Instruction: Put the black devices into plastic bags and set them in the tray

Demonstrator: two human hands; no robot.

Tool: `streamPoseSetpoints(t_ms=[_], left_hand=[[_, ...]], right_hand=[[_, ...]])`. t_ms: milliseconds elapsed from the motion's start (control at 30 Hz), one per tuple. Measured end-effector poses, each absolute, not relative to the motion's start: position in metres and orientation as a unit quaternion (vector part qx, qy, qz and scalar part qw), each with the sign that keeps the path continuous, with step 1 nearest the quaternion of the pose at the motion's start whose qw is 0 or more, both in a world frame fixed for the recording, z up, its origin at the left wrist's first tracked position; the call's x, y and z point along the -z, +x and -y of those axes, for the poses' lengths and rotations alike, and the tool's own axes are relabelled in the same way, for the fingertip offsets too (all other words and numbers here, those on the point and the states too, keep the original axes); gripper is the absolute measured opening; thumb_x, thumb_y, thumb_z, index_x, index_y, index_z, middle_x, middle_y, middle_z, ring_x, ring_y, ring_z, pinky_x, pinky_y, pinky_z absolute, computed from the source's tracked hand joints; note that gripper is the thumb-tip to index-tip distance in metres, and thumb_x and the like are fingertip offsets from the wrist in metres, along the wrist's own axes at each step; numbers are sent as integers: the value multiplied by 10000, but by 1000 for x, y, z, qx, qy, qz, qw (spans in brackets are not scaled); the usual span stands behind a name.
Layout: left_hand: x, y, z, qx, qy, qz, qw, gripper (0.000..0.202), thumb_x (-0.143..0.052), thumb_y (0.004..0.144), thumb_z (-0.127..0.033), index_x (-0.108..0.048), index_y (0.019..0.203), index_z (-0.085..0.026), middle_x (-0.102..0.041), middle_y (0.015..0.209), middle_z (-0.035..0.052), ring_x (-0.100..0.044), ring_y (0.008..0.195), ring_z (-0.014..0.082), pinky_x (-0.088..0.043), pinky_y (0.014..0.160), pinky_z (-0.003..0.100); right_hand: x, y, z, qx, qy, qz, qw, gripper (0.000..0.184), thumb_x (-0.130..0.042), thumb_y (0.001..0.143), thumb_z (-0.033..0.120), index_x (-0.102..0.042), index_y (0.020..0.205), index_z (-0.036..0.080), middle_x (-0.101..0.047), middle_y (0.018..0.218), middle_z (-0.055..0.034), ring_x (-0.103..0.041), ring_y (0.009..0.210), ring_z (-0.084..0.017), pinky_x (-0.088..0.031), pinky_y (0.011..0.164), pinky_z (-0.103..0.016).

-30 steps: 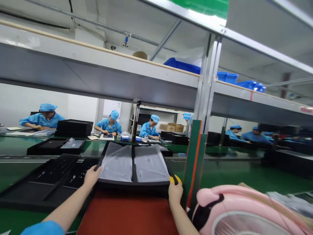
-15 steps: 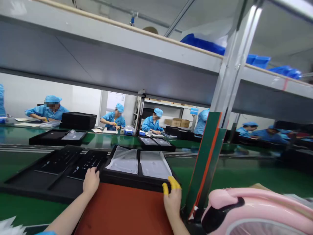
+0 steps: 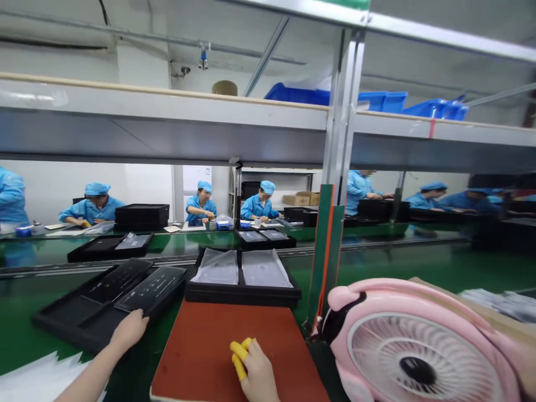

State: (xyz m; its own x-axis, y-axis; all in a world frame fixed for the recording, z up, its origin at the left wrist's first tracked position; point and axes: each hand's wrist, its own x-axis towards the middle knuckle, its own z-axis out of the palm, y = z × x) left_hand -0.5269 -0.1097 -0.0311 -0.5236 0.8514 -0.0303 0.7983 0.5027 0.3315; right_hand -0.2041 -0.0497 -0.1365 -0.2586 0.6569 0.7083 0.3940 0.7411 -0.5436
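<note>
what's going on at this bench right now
A person sits at a green assembly line. Their left hand rests on the near edge of a black tray of dark panels. Their right hand, with yellow finger cots on two fingers, rests on a red mat, holding nothing. Beyond the mat, a second black tray with two clear bags sits untouched. A pink fan stands at the right. Other workers in blue sit across the line.
</note>
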Motion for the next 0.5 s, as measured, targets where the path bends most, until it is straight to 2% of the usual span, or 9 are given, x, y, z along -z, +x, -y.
streamPoseSetpoints(t_ms=[67, 133, 233, 333, 400, 500], left_hand=[[18, -543, 148, -141, 501, -849, 89, 313, -342, 885, -216, -556, 1063, -73, -580, 1193, 172, -550, 1108, 242, -392, 931, 334], [5, -552, 184, -145, 525, -834, 87, 300, -344, 870, -223, -562, 1029, -93, -594, 1170, 154, -549, 1099, 235, -383, 929, 306], [-6, -540, 231, -155, 547, -818, 89, 261, -357, 847, -258, -572, 937, -141, -636, 1060, 109, -583, 1004, 219, -407, 878, 297], [-3, -496, 268, -187, 570, -794, 98, 231, -393, 798, -256, -588, 891, -176, -651, 1013, 82, -588, 989, 208, -410, 886, 294], [4, -462, 286, -214, 587, -774, 103, 224, -436, 747, -259, -606, 876, -191, -650, 1024, 79, -576, 1022, 218, -402, 916, 305], [17, -438, 300, -238, 607, -744, 144, 298, -356, 787, -345, -618, 812, -205, -660, 935, 79, -600, 929, 223, -436, 875, 332]], right_hand=[[144, -220, 65, -240, -337, 737, 535, 305, -459, 854, 394, -709, 934, 237, -602, 840, -89, -585, 774, -217, -535, 738, -344], [148, -243, 88, -370, -320, 701, 518, 300, -572, 778, 433, -708, 955, 234, -588, 903, -86, -587, 812, -214, -524, 759, -335], [141, -288, 133, -577, -262, 639, 435, 482, -726, 619, 405, -656, 1057, 218, -592, 950, -69, -588, 848, -201, -490, 809, -339], [119, -336, 177, -754, -238, 502, 350, 624, -695, 567, 523, -574, 1087, 201, -619, 1028, -71, -598, 902, -201, -491, 754, -337], [104, -360, 198, -819, -258, 373, 351, 615, -620, 511, 635, -557, 928, 188, -642, 951, -74, -607, 879, -222, -503, 687, -345], [95, -365, 212, -804, -289, 289, 432, 512, -572, 472, 667, -482, 696, 216, -639, 706, -55, -624, 789, -256, -527, 641, -377]])
